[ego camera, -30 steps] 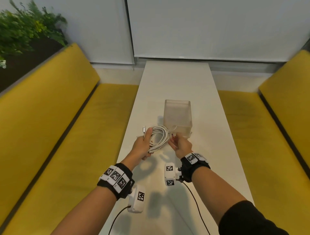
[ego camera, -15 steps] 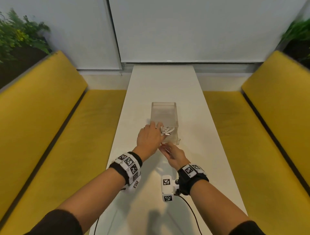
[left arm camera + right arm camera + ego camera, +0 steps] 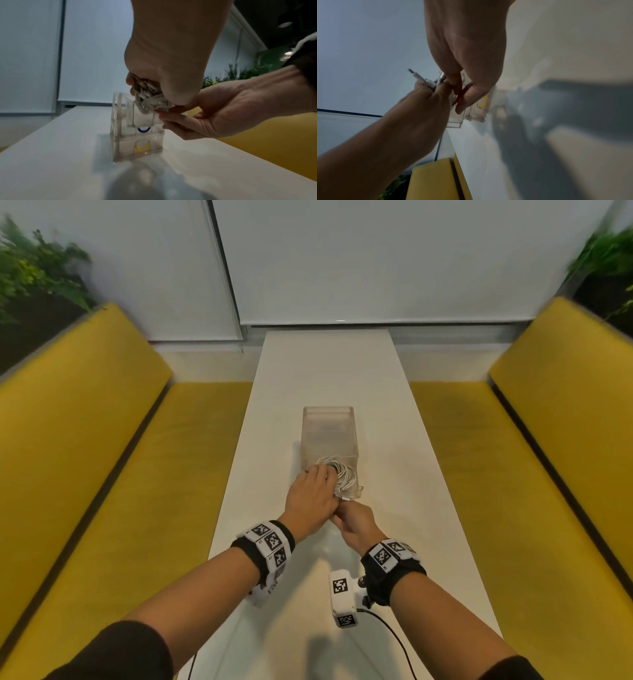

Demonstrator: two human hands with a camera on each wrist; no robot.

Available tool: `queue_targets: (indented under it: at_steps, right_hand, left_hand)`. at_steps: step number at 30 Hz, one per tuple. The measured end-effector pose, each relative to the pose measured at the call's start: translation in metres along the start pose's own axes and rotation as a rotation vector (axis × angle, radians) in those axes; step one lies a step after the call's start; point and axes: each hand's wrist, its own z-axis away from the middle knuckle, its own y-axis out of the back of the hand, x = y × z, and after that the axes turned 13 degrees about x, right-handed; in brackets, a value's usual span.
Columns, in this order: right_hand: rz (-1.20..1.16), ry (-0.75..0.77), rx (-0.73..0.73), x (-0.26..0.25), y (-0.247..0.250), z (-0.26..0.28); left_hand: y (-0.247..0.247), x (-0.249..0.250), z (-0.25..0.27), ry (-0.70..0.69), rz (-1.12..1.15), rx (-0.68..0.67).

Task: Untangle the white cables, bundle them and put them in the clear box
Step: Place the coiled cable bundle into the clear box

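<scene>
The white cables [image 3: 339, 470] are a coiled bundle sitting in the near end of the clear box [image 3: 329, 409] on the white table [image 3: 394, 474]. My left hand [image 3: 310, 498] reaches over the box's near left corner and grips the bundle from above. In the left wrist view the fingers curl round the cables [image 3: 150, 100] just above the box [image 3: 120, 135]. My right hand [image 3: 354, 523] is at the box's near face, where thumb and finger pinch a red loop [image 3: 457, 98]. Blue and yellow loops [image 3: 143, 148] mark the box's lower levels.
Yellow benches [image 3: 102, 508] run along both sides of the narrow table. Plants [image 3: 34, 278] stand behind the benches' backs on both sides. White wall panels close the far end. A black wire [image 3: 390, 642] trails from my right wrist camera over the near table.
My left hand has carried the cable bundle from in front of the box into its near end and lowered it. My right hand stays at the box's near face.
</scene>
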Motion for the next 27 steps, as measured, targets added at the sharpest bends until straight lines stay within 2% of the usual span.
queue_targets:
  at_steps: [4,6,13,15,18,27]
  right_hand:
    - [-0.019,-0.001,-0.034,-0.004,0.0,0.0]
    - [-0.032,0.003,-0.05,-0.005,0.0,0.0]
    - [0.019,0.02,-0.043,-0.006,0.002,0.004]
    - [0.018,0.017,-0.043,-0.008,0.002,0.003]
    - [-0.003,0.003,-0.049,-0.009,0.0,0.006]
    - [0.113,0.037,0.052,-0.007,0.001,0.01]
  left_hand:
    - [0.003,-0.014,-0.002,-0.208,-0.074,-0.002]
    - [0.005,-0.017,-0.006,-0.267,-0.11,-0.025]
    - [0.0,0.016,-0.023,-0.074,-0.271,-0.181]
    - [0.004,0.015,-0.029,-0.024,-0.21,-0.208]
    - [0.011,0.006,-0.037,-0.003,-0.138,-0.202]
    - [0.011,0.03,-0.045,0.025,-0.248,-0.308]
